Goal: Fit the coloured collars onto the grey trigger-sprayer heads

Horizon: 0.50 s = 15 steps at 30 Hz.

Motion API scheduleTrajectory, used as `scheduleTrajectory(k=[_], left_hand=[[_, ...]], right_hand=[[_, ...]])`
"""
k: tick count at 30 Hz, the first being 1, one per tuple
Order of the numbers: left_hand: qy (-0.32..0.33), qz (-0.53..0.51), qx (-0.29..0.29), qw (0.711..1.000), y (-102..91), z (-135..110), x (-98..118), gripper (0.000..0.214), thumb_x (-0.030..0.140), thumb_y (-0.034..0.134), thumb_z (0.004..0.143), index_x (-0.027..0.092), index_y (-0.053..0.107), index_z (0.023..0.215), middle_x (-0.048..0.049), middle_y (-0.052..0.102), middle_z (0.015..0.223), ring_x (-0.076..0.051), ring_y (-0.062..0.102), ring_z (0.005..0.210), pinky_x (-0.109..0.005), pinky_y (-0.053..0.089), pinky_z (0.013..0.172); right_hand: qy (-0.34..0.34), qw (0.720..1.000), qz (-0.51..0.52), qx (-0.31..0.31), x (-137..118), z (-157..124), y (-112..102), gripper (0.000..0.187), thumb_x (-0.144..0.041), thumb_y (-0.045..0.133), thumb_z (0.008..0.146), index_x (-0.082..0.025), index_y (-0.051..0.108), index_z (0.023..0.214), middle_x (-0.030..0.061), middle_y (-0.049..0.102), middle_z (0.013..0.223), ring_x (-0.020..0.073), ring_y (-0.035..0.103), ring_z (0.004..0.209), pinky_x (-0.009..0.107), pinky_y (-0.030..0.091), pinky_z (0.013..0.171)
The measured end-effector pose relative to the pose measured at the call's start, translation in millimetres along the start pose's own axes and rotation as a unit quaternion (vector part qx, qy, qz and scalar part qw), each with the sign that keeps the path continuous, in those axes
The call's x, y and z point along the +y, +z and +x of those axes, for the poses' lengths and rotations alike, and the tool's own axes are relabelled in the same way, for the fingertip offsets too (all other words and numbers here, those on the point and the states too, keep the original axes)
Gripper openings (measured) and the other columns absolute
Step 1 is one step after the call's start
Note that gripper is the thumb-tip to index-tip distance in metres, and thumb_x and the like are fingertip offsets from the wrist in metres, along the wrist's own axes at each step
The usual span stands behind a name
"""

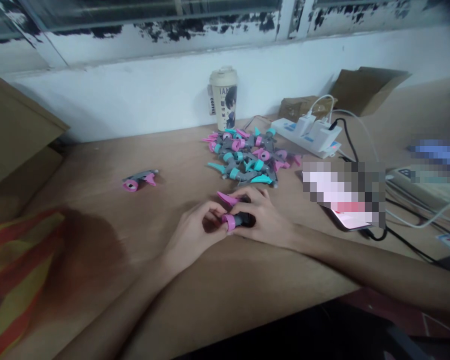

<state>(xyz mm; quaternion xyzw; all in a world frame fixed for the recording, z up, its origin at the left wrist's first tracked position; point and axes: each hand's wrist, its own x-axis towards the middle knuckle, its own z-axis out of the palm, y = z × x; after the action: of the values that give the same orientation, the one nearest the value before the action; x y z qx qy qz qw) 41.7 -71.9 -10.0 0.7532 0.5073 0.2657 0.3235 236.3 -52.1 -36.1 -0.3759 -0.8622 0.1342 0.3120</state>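
Note:
Between my two hands is a grey trigger spray head with a pink collar [229,222] and a pink trigger. My right hand [260,215] is closed round its grey body. The thumb and fingers of my left hand [195,227] pinch the pink collar from the left. Just beyond my hands lies a pile of similar spray heads [243,157], grey with pink or teal collars and triggers. One more spray head [139,180], grey and pink, lies alone on the table to the left.
A lidded coffee cup [225,100] stands against the wall behind the pile. To the right are a power strip [307,132] with plugs and cables, and a phone [345,200]. Cardboard [15,130] and a red-and-yellow striped thing [18,280] occupy the left side.

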Motion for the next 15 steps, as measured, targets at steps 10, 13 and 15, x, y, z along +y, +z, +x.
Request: scheduleTrajectory(k=[10,13,15], left_hand=[[-0.003,-0.028,0.003,1.000,3.9,-1.5,0.6,0.013,0.030,0.059,0.078,0.021,0.055,0.088,0.0015,0.063,0.079,-0.013,0.059,0.070,-0.024,0.045,0.062],[-0.009,-0.041,-0.003,0.999,4.2,-1.6,-1.8,0.015,0.033,0.059,0.079,0.021,0.055,0.087,0.0011,0.063,0.079,-0.013,0.059,0.070,-0.024,0.045,0.062],[-0.012,-0.044,-0.008,0.999,4.0,-2.3,-2.2,0.016,0.033,0.059,0.079,0.021,0.054,0.087,0.0010,0.063,0.080,-0.013,0.059,0.071,-0.024,0.045,0.062]], right_hand=[[0.009,1.000,-0.021,0.003,-4.6,-2.4,1.2,0.020,-0.039,0.065,0.076,-0.023,0.064,0.088,0.0069,0.051,0.116,0.0257,0.044,0.113,0.044,0.029,0.092],[0.008,1.000,-0.024,0.002,-6.7,-3.1,1.2,0.019,-0.038,0.065,0.075,-0.023,0.064,0.089,0.0074,0.051,0.116,0.0252,0.044,0.114,0.044,0.029,0.092],[0.010,1.000,-0.027,0.000,-8.6,-3.3,0.4,0.019,-0.037,0.065,0.076,-0.024,0.064,0.090,0.0076,0.051,0.116,0.0249,0.044,0.115,0.043,0.029,0.092]])
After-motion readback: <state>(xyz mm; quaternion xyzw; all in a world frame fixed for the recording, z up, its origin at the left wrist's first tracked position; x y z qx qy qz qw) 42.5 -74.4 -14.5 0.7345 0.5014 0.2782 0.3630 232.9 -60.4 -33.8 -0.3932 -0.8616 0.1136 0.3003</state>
